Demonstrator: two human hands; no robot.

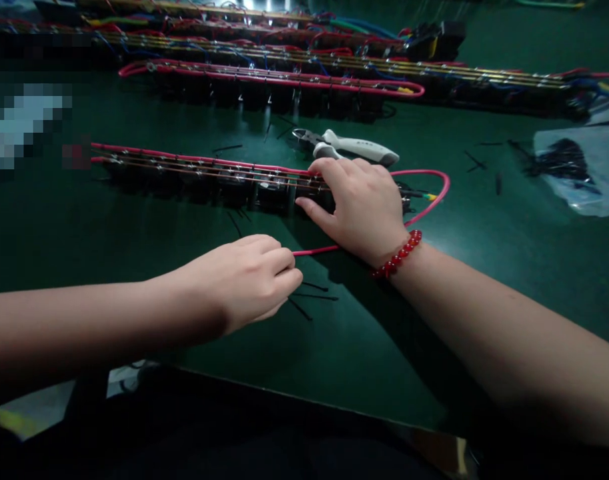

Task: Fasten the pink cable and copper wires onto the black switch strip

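A long strip of black sockets with brass rails and a pink wire lies across the green table. My right hand, with a red bead bracelet at the wrist, rests fingers-down on the strip's right end. The pink wire loops round that end and runs back under this hand. My left hand is closed in a pinch on the wire's free end, just in front of the strip. Short black cable ties lie by its fingertips.
White-handled cutters lie just behind my right hand. More wired socket strips fill the back of the table. A clear bag of black parts sits at the right. Loose black ties are scattered about. The table's front edge runs near my body.
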